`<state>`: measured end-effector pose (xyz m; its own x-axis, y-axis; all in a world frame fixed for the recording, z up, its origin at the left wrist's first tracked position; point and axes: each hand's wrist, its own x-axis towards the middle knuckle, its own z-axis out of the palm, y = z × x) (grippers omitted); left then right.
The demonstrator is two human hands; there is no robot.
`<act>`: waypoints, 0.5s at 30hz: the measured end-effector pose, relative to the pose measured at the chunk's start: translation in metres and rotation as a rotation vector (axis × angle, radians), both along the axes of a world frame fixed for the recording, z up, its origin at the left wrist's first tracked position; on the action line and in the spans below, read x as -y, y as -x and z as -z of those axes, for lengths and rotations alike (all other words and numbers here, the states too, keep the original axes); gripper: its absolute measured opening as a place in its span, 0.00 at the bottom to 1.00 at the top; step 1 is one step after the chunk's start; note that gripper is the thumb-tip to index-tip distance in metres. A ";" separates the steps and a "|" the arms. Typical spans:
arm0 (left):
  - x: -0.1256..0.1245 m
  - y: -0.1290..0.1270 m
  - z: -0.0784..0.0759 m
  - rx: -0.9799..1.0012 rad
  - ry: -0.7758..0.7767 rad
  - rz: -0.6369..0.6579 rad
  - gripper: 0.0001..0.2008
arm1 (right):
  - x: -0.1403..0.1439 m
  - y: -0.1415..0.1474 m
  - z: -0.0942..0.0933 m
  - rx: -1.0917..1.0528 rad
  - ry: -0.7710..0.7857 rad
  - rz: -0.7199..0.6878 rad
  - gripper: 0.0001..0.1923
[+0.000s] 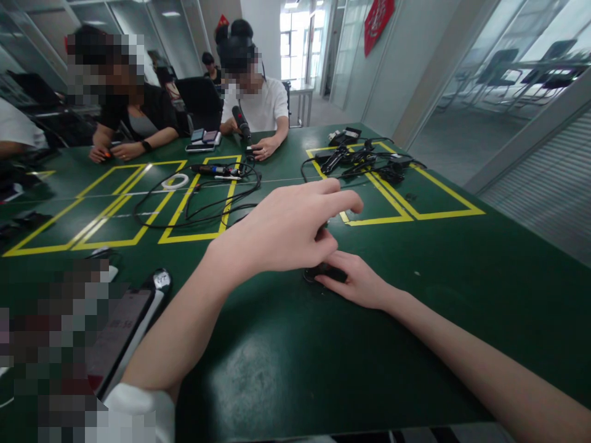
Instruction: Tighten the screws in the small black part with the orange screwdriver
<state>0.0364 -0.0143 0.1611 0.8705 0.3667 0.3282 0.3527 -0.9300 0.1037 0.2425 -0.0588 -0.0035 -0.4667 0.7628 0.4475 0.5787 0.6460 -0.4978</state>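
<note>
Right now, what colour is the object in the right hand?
The object looks black, head view.

Cables (pixel 391 172) beyond left hand (pixel 295 221), phone (pixel 122 326) at left

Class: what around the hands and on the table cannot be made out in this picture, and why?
All in the head view:
Dark object: full shape, covered by the right hand.
Left hand: palm and anything in it; its back faces the camera.
Smartphone: left part, under mosaic blocks; screen digits blurred.
Black cable tangle: single cables and ends, too small and jumbled.
White sleeve: cut off by the bottom edge.
</note>
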 end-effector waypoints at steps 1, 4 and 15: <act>0.000 0.000 0.000 0.003 -0.001 0.001 0.19 | 0.000 0.000 0.000 0.001 -0.004 0.000 0.10; 0.000 0.000 0.000 0.009 -0.008 -0.004 0.18 | 0.000 0.001 0.000 0.000 -0.014 0.000 0.10; 0.000 -0.001 0.001 0.010 -0.037 -0.002 0.17 | 0.000 0.000 0.001 -0.005 -0.019 0.012 0.11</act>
<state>0.0378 -0.0146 0.1601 0.8663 0.3559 0.3505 0.3537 -0.9325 0.0729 0.2420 -0.0587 -0.0050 -0.4552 0.7597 0.4643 0.5845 0.6484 -0.4879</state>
